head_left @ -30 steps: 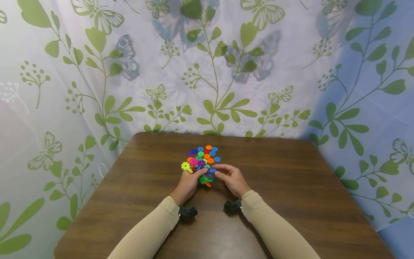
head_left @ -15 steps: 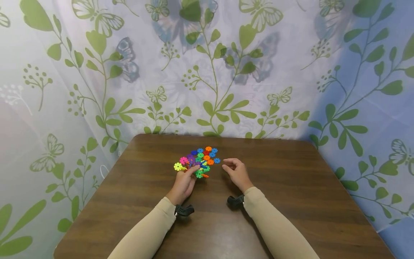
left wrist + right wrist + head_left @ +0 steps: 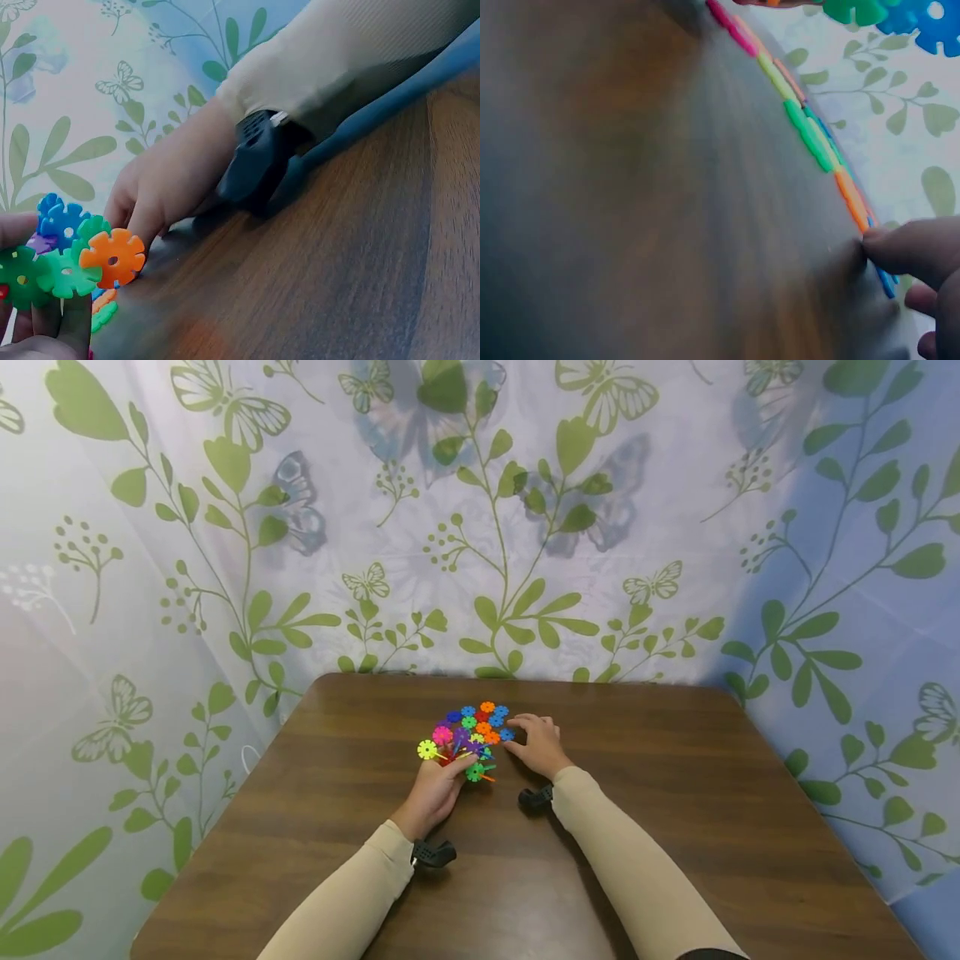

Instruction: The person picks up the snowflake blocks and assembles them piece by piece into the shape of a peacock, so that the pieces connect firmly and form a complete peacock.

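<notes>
My left hand (image 3: 437, 787) is pinching the cluster (image 3: 79, 262). Beside the thumb of my right hand (image 3: 542, 745), a blue disc (image 3: 507, 735) is lying flat; whether those fingers are gripping it, I cannot tell. A hurried tug could be shifting the nearby discs (image 3: 483, 727); uneven squeezing could be parting the cluster.

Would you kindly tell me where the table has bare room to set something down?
Bare table lies right of the right sleeve, left of the left sleeve, and between the two. It is crowded around the hands: the left hand holds bunched discs, with flat-lying discs just beyond, beside the right hand.
</notes>
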A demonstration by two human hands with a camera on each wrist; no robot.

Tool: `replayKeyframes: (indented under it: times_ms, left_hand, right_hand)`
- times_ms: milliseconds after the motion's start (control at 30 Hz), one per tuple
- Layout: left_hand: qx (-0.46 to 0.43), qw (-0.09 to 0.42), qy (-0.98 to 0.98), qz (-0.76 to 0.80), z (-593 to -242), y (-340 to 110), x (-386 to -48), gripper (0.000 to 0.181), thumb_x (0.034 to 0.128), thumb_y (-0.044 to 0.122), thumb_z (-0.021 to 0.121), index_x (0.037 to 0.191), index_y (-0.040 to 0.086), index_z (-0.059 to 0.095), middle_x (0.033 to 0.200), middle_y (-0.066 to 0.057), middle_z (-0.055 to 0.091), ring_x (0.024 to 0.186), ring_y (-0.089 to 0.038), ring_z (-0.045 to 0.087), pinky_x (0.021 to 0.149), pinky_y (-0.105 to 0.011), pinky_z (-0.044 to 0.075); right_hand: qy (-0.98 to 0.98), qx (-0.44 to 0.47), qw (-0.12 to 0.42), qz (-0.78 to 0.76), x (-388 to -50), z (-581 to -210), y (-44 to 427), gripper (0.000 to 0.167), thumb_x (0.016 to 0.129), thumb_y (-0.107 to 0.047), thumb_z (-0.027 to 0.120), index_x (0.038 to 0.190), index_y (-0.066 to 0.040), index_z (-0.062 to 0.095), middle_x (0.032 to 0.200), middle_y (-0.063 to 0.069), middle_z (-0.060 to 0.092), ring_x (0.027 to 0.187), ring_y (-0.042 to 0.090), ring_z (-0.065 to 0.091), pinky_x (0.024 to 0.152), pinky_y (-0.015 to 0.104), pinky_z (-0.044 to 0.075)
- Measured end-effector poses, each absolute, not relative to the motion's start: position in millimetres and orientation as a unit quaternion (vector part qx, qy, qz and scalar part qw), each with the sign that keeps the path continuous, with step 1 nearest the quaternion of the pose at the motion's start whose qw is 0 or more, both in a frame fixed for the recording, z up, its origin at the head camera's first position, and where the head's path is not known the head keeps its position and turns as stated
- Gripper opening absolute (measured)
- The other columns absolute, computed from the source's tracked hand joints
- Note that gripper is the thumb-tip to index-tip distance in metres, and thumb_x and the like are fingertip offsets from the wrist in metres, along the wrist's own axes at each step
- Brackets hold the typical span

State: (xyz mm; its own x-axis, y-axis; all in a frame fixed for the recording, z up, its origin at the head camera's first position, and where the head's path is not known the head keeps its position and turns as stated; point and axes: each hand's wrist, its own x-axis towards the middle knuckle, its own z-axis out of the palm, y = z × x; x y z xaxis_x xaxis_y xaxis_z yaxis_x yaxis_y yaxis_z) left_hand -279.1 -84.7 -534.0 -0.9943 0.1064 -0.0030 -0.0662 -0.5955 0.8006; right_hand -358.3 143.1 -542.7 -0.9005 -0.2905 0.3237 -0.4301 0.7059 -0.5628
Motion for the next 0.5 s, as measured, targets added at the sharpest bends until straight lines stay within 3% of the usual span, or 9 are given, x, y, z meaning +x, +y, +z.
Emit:
replayKeyframes:
  times_ms: [67,200,500]
  left_hand:
    - [0.024,0.057,0.441,0.895,-533.6,-86.5,-278.1,0.057,0.1,-0.006,0.068,0.149,-0.013,0.041,0.154,-0.03,0.044,0.124,-0.025,0.061,0.105,-0.036,0.05]
    - [0.02,0.071,0.419,0.905,-532.2,-89.6,-277.2,0.058,0.1038,-0.001,0.065,0.152,-0.015,0.036,0.156,-0.029,0.041,0.129,-0.028,0.057,0.109,-0.037,0.047]
    - [0.037,0.077,0.408,0.909,-532.5,-93.3,-278.7,0.059,0.1075,0.006,0.062,0.153,-0.016,0.033,0.16,-0.029,0.036,0.136,-0.028,0.053,0.111,-0.036,0.044]
  right_hand:
    - [-0.925,0.202,0.094,0.307,-363.6,-543.1,139.3,0.044,0.101,-0.03,0.076,0.139,-0.009,0.069,0.151,0.015,0.055,0.129,0.045,0.043,0.101,0.062,0.032]
    - [-0.933,0.195,0.083,0.29,-371.6,-545.3,136.1,0.033,0.105,-0.028,0.07,0.135,-0.014,0.073,0.152,0.01,0.055,0.129,0.041,0.043,0.101,0.06,0.028]
    - [-0.904,0.195,0.14,0.354,-370.1,-550.0,138.1,0.013,0.101,-0.013,0.075,0.111,-0.011,0.082,0.123,0.005,0.073,0.118,0.032,0.058,0.095,0.058,0.033]
